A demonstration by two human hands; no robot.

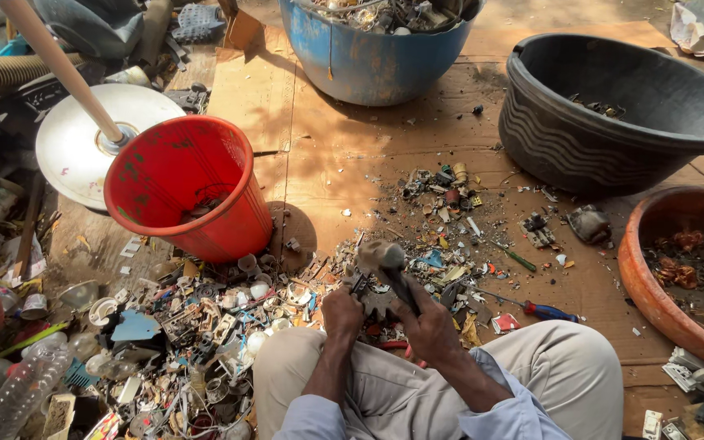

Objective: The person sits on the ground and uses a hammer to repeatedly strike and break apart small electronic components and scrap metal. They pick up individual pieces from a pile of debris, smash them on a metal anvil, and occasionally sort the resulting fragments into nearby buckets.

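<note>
While in R hand [432, 324], hammer [386, 269] head-up

The ground is covered by flattened brown cardboard [352, 155], dusty and strewn with small bits. A red bucket [185, 183] stands on it at the left, just beside a round white disc [67, 151] with a pole rising from its middle. A blue tub [368, 57] sits at the top, a black basin [613, 114] to the right, and an orange-brown bowl [653, 277] at the right edge. Between them lies a scatter of broken parts [450, 212], with a green-handled screwdriver [515, 258] and a red-and-blue-handled screwdriver [543, 310] near it. A thicker heap of scrap [197, 342] lies lower left, with a clear plastic bottle [18, 391] beside it.
</note>
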